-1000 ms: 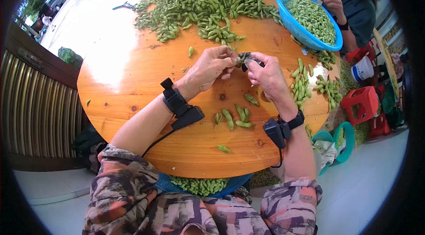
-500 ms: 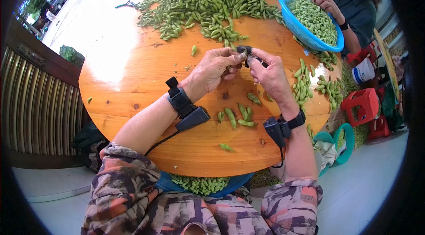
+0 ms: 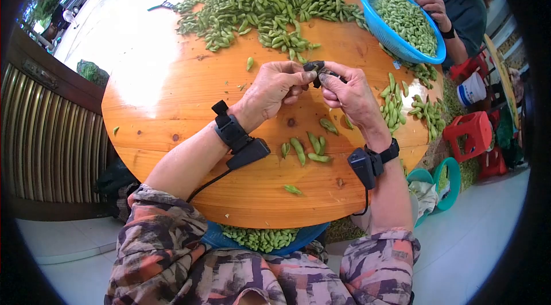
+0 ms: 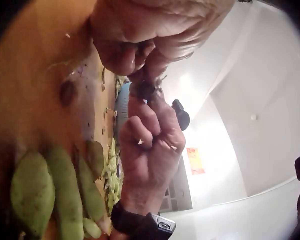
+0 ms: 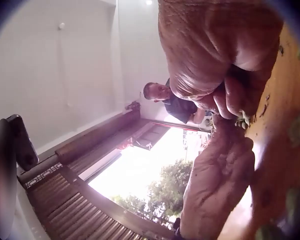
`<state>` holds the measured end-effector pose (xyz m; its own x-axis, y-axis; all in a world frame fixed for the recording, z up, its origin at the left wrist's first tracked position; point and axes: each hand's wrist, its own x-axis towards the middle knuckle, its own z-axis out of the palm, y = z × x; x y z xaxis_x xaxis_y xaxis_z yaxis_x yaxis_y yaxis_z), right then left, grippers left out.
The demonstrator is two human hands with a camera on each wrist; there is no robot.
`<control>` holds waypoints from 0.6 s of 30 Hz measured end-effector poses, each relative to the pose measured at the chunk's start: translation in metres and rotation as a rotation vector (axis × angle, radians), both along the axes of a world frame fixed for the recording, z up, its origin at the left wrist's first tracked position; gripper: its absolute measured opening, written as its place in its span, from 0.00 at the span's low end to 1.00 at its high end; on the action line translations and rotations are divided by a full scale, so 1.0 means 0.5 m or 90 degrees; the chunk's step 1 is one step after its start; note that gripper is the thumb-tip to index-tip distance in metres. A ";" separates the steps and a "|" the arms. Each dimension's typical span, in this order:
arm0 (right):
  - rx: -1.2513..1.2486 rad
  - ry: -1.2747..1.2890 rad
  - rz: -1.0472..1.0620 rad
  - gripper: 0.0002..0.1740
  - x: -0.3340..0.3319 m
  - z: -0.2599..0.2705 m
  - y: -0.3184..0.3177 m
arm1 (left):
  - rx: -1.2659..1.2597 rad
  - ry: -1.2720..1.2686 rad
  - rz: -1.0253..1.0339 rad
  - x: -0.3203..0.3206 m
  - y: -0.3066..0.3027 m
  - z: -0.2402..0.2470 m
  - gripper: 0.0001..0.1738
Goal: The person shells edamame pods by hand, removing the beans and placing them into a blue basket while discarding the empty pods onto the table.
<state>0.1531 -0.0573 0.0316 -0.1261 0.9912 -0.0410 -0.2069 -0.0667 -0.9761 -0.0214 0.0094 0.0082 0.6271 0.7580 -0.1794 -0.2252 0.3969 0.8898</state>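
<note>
A round wooden table (image 3: 172, 98) carries a heap of green pods (image 3: 270, 0), a blue basket (image 3: 376, 30) and scattered pods (image 3: 298, 151).

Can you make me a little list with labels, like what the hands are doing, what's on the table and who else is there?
Left hand: pinches a small dark thing with its fingertips; what it is cannot be told
Right hand: fingers curl round the same small dark thing
Table: round, wooden
Big pile: green pods on the far side
Loose pods: a few, near the hands
Blue basket: full of pods, far right
Other person: at the basket, hands by its rim
</note>
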 end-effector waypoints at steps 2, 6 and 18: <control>0.005 0.005 -0.004 0.14 0.002 -0.003 0.001 | -0.034 -0.032 -0.011 0.001 -0.005 0.002 0.06; -0.011 0.143 0.043 0.13 0.015 -0.009 0.005 | -0.135 -0.111 -0.008 0.009 -0.015 -0.017 0.06; -0.017 -0.040 -0.029 0.10 -0.006 -0.006 0.001 | 0.404 0.382 -0.020 0.006 -0.003 0.017 0.13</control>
